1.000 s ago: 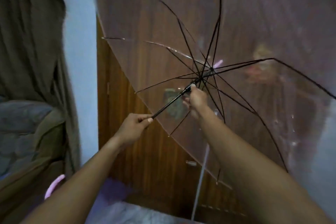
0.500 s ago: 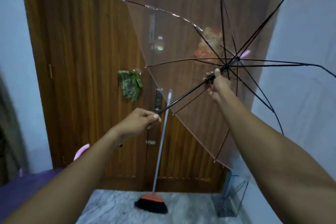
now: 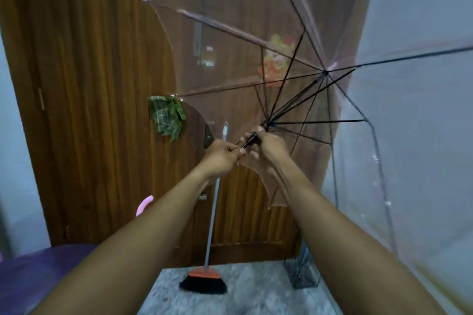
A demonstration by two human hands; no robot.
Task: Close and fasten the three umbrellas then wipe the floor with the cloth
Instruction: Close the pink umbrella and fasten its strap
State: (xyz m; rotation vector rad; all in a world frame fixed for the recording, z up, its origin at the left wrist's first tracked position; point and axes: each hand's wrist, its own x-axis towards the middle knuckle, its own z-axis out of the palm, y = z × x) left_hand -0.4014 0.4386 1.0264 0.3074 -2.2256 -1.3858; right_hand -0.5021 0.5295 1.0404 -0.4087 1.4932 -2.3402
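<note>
I hold a transparent umbrella (image 3: pixel 230 64) with black ribs in front of a wooden door, its canopy partly folded inward. My left hand (image 3: pixel 221 158) grips the lower end of the black shaft (image 3: pixel 289 107). My right hand (image 3: pixel 268 144) grips the runner on the shaft, right beside my left hand. The ribs slope back toward the tip (image 3: pixel 325 73). A pink curved handle (image 3: pixel 144 205) of another umbrella shows at the lower left, above a purple canopy (image 3: pixel 38 271). No cloth is recognisable in view.
A broom (image 3: pixel 204 281) with a grey pole leans against the wooden door (image 3: pixel 97 110). A green leaf bundle (image 3: pixel 167 116) hangs on the door. A wire stand (image 3: pixel 303 273) sits in the right corner on the marble floor (image 3: pixel 243 296). White walls flank the door.
My right hand has slid the runner down the shaft to meet my left hand, and the canopy has started folding in.
</note>
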